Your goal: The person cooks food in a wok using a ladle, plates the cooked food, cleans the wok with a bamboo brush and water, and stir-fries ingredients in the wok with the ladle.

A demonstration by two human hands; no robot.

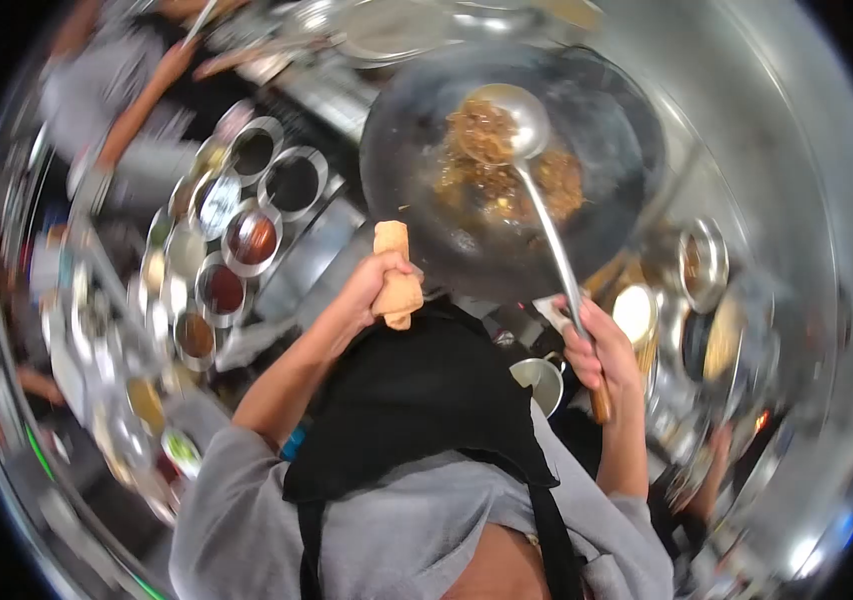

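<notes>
A large dark wok [402,165] holds brown, saucy food [557,185] in pieces. My left hand [375,285] is closed round a folded tan cloth [392,240] at the wok's near left rim. Whether a wok handle lies inside the cloth is hidden. My right hand [597,345] grips the long handle of a metal ladle [547,215], near its wooden end. The ladle's bowl is over the far middle of the wok, with brown food beside and under its edge. A bit of whitish cloth or paper shows by my right fingers.
Several round containers of sauces and seasonings [252,240] stand left of the wok. Metal bowls [704,262] and a white-filled container [635,313] are at the right. A white pot [539,382] sits below my right hand. Another person's arm [142,105] reaches in at upper left.
</notes>
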